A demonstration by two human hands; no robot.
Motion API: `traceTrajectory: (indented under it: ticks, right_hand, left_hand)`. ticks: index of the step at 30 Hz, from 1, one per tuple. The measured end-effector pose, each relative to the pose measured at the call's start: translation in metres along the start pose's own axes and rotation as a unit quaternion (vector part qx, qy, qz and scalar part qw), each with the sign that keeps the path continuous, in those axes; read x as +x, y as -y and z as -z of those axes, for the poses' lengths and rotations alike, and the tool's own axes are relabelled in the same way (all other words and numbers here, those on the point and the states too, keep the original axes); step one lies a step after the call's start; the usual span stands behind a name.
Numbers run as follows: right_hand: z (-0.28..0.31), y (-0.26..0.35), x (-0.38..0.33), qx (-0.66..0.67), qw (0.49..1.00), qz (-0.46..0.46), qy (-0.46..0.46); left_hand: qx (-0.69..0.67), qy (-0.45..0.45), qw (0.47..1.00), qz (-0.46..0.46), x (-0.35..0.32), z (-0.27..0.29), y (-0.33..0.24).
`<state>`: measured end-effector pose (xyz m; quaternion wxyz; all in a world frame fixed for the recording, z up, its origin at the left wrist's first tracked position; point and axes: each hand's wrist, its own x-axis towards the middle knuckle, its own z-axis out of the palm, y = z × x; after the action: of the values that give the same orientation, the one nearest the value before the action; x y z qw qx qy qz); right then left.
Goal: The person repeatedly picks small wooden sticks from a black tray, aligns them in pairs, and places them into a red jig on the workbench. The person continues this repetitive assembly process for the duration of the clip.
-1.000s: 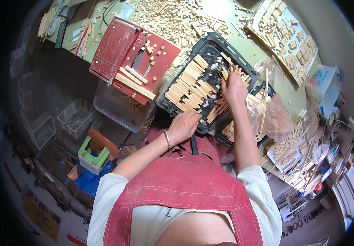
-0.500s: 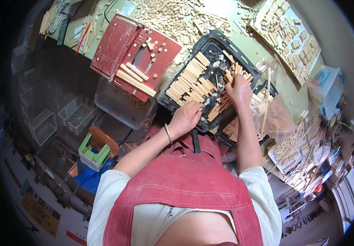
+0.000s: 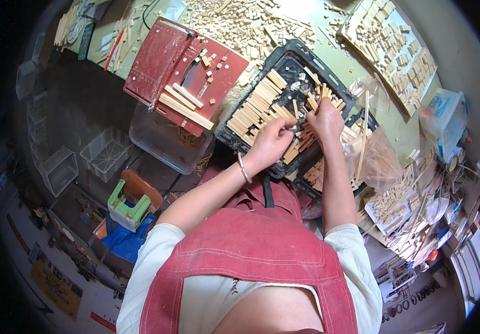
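Note:
A black plastic tray (image 3: 319,64) holds rows of short, pale wooden sticks (image 3: 257,103) on its left side and a looser pile on its right. My right hand (image 3: 327,123) is closed round a few wooden sticks (image 3: 323,91) that poke up past its fingers, over the right part of the tray. Over the near middle of the tray is my left hand (image 3: 270,142), its fingers curled and thumb close to the forefinger. A single stick (image 3: 295,108) stands out just beyond its fingertips; whether the fingers grip anything is hidden.
Left of the tray sits a red table saw (image 3: 159,67) with longer wood strips (image 3: 186,110) and small cubes on top. Wood blocks (image 3: 240,28) heap up behind it. A board of blocks (image 3: 387,55) lies at far right. A plastic bag (image 3: 382,158) and second black crate (image 3: 313,186) adjoin the tray.
My left hand has moved forward and right, further over the tray and closer to my right hand. My right hand stays almost in place, still holding sticks.

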<state>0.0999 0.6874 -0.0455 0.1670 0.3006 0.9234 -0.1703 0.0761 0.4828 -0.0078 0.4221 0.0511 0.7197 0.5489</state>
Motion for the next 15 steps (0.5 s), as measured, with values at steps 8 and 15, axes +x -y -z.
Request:
traceTrajectory:
  ticks: [8, 15]
  right_hand:
    - [0.018, -0.019, -0.013, 0.171, 0.982, -0.074, 0.005]
    - [0.027, -0.038, -0.038, 0.343, 0.934, -0.101, -0.012]
  left_hand:
    - [-0.134, -0.054, 0.977, 0.158, 0.057, -0.033, -0.038]
    - [-0.309, 0.025, 0.935, 0.169, 0.089, -0.064, -0.018]
